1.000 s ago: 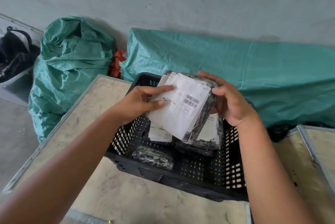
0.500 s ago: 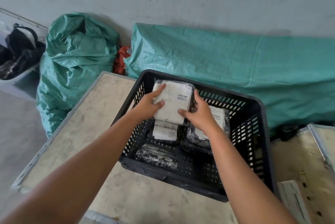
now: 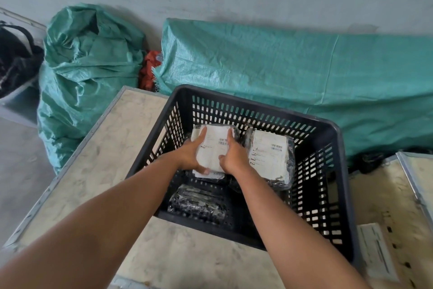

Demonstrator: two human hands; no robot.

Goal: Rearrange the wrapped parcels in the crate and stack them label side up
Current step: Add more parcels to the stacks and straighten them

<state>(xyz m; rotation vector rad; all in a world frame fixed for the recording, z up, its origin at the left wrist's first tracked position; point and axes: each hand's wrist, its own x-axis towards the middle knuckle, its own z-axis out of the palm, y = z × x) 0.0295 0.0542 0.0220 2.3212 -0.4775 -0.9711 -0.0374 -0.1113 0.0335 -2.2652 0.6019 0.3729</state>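
Note:
A black slotted plastic crate (image 3: 328, 129) stands on a pale table. Inside at the back left lies a wrapped parcel (image 3: 214, 145) with its white label up, resting on another labelled parcel whose edge (image 3: 215, 174) shows below it. My left hand (image 3: 191, 154) grips its left side and my right hand (image 3: 234, 155) grips its right side. To the right lies a second stack, its top parcel (image 3: 269, 155) label up. A dark wrapped parcel (image 3: 196, 204) with no label showing lies at the crate's near left.
The pale table (image 3: 105, 160) has a metal edge. Two green woven sacks (image 3: 86, 66) (image 3: 293, 73) lean against the grey wall behind. A second table (image 3: 398, 206) stands at right, with a white paper slip (image 3: 375, 251) on it. A black bag (image 3: 16, 54) sits far left.
Both hands have lowered the labelled parcel from above the crate's rim down onto the back-left stack inside. The camera view has tilted further over the crate.

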